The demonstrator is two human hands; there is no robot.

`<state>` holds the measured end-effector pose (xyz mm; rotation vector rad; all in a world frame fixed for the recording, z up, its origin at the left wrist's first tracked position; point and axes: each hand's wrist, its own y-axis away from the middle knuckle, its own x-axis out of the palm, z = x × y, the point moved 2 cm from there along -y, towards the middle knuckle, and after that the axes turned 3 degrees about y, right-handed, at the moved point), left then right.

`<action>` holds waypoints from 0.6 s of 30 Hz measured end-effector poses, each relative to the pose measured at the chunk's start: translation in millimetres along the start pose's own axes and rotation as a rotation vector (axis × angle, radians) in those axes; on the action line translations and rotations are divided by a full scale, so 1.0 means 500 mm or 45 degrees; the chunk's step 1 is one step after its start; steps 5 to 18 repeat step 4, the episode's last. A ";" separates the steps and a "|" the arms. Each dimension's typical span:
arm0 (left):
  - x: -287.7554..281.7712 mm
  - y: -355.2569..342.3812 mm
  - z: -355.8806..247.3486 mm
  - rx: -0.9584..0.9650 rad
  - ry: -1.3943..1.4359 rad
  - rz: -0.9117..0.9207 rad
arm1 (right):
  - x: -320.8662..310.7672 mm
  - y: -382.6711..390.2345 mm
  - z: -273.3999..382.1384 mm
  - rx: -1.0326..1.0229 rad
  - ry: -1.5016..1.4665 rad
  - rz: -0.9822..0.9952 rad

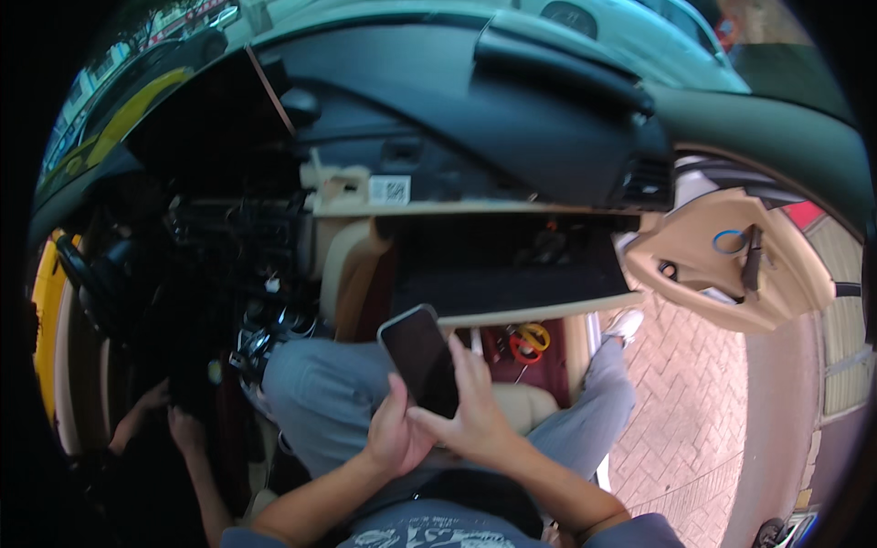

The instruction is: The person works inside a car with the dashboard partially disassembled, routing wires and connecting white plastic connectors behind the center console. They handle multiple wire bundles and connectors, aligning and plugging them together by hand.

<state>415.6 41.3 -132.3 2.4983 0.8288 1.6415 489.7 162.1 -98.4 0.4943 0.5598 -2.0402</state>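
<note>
A dark-screened smartphone [418,354] with a pale rim is held upright and slightly tilted in front of my lap. My left hand [400,431] grips its lower left edge, thumb up along the side. My right hand [473,406] closes on the lower right edge, with its fingers stretched up that side and its thumb across the bottom. The screen looks black, and my fingers behind the phone are hidden. Just beyond the phone, the open glove box [502,274] hangs down, with its dark inside showing.
Red and yellow-handled tools [528,342] lie beyond the phone on the dark red floor. To the right, the beige car door [731,256] stands open over brick paving [685,402]. A co-worker's hands [169,416] show at the left. The dashboard [393,91] spans the far side.
</note>
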 end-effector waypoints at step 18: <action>0.006 0.004 -0.048 -0.092 0.145 -0.025 | 0.024 0.003 -0.024 0.397 -0.976 0.101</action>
